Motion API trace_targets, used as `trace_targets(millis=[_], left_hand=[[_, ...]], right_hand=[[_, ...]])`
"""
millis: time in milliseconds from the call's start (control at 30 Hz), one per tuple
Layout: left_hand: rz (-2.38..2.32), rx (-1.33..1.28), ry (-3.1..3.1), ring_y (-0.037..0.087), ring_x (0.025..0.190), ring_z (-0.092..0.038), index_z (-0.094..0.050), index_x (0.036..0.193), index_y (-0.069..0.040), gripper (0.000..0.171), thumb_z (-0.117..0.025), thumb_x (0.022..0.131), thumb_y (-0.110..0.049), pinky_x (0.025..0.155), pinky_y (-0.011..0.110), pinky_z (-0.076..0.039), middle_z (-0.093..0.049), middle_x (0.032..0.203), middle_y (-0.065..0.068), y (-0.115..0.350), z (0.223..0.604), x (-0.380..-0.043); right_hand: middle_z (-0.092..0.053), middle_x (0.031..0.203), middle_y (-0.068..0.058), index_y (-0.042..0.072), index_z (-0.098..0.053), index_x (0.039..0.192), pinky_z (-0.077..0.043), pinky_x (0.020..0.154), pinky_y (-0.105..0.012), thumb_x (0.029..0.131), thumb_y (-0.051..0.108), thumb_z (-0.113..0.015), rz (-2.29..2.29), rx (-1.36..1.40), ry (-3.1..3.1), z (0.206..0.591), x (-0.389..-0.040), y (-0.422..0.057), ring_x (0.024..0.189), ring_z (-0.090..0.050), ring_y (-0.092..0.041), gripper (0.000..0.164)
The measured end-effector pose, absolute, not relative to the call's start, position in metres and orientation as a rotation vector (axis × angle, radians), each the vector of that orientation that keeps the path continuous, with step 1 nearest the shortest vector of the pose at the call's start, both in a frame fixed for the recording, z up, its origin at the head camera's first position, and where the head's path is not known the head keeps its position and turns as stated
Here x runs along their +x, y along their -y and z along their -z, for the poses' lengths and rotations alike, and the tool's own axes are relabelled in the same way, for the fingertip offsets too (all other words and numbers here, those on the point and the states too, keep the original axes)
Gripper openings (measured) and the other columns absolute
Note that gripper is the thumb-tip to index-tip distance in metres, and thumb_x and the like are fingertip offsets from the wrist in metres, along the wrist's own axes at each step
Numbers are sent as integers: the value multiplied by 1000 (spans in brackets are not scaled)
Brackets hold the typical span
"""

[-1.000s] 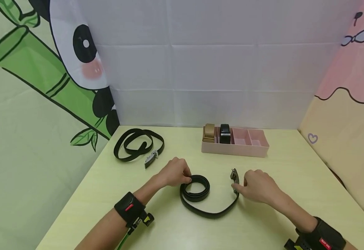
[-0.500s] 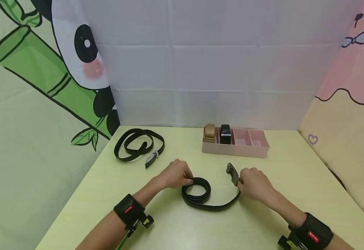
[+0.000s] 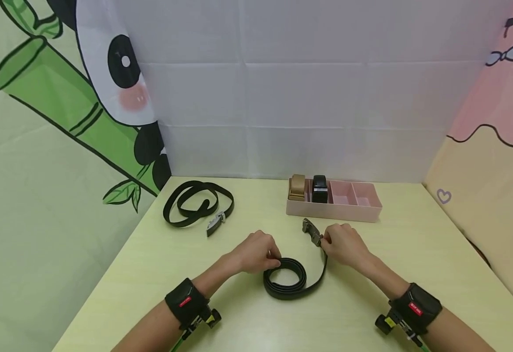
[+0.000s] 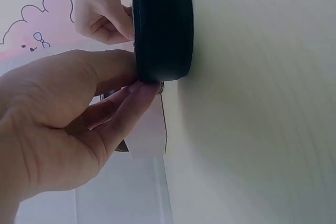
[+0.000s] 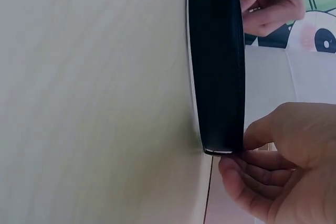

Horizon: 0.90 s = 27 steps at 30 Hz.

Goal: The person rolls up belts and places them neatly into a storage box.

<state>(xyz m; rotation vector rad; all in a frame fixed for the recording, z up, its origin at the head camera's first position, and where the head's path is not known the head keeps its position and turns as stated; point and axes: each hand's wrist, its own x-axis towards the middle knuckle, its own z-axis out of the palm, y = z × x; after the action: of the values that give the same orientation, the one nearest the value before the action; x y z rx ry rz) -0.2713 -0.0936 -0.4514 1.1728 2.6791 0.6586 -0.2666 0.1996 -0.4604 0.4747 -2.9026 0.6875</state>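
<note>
Head view: saw black belt [image 3: 287,293], partly coiled, on table [image 3: 238,322], nearer than pink box [image 3: 333,210]; noted left hand [image 3: 258,253] pinching coil [image 3: 301,275], right hand [image 3: 345,244] pinching strap [image 3: 324,268] beside buckle [image 3: 312,231], fingers narrow.

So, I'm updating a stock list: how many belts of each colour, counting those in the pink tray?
Black: 3 (loose belt, part-coiled belt, rolled black belt in the pink tray)
Tan: 1 (rolled tan belt, same tray)
Total: 4

Looks like recording booth; creased cartoon-print cloth walls [image 3: 300,98] on three sides of pale table [image 3: 291,325]; wrist-strapped cameras [image 3: 385,323]
</note>
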Motion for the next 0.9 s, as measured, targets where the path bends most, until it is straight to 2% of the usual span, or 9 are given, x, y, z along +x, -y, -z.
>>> trace_targets(millis=[67, 167, 300, 367, 567, 633, 733, 800, 900], left_hand=[[-659, 1165, -2683, 5, 78, -78, -92, 98, -9, 8, -84, 101, -9, 71, 18, -58, -88, 94, 3, 93, 453, -271], [-652, 1167, -2688, 3, 76, -76, -92, 98, -10, 9, -84, 101, -11, 69, 18, -56, -88, 93, 2, 91, 453, -271], [-643, 1162, -2696, 2, 74, -74, -92, 97, -11, 9, -84, 101, -11, 68, 18, -56, -88, 92, 2, 91, 453, -272], [-641, 1153, -2700, 1, 73, -73, -92, 97, -11, 9, -84, 101, -11, 68, 18, -56, -88, 92, 2, 91, 453, -273], [-666, 1148, -2684, 1, 74, -74, -92, 98, -10, 9, -83, 102, -10, 69, 18, -56, -88, 93, 3, 92, 451, -272], [-665, 1170, -2670, 0, 72, -70, -92, 97, -9, 10, -83, 102, -9, 68, 17, -54, -88, 92, 3, 93, 449, -271], [-637, 1236, -2644, -4, 66, -58, -91, 93, -9, 13, -82, 102, -7, 64, 16, -47, -85, 86, 0, 93, 447, -272], [-618, 1282, -2631, -4, 63, -52, -90, 91, -9, 14, -82, 102, -6, 63, 15, -43, -84, 84, -1, 91, 447, -273], [-619, 1329, -2608, -7, 61, -51, -90, 90, -9, 15, -82, 102, -5, 62, 13, -42, -84, 83, -1, 88, 451, -275]], right_hand=[[-53, 62, 7, 13, -67, 69, -36, 54, -26, 101, 14, -77, -678, 458, 2921, 460, -259, -198, 57, -46, -9, 34], [-45, 60, 8, 14, -60, 63, -31, 52, -27, 103, 24, -79, -596, 405, 2967, 456, -239, -197, 56, -40, -10, 46], [-32, 55, 10, 18, -46, 53, -28, 51, -29, 100, 32, -82, -506, 357, 3047, 449, -207, -193, 55, -34, -11, 61], [-33, 53, 12, 20, -48, 52, -30, 51, -29, 98, 33, -84, -519, 375, 3072, 448, -196, -190, 54, -37, -11, 60], [-26, 53, 15, 23, -43, 49, -27, 51, -27, 93, 17, -79, -560, 411, 3053, 453, -197, -181, 54, -34, -8, 57], [-23, 54, 15, 23, -38, 49, -25, 51, -26, 89, 10, -75, -576, 417, 3030, 455, -202, -181, 54, -30, -7, 57], [-21, 55, 15, 23, -37, 51, -23, 52, -26, 87, 4, -73, -600, 442, 2997, 458, -212, -181, 56, -27, -7, 55], [-23, 55, 15, 22, -39, 51, -24, 53, -25, 88, 2, -72, -620, 468, 2974, 459, -220, -181, 56, -28, -7, 53], [-33, 54, 14, 20, -49, 54, -29, 53, -24, 90, 1, -73, -663, 524, 2946, 462, -230, -179, 55, -35, -6, 47]])
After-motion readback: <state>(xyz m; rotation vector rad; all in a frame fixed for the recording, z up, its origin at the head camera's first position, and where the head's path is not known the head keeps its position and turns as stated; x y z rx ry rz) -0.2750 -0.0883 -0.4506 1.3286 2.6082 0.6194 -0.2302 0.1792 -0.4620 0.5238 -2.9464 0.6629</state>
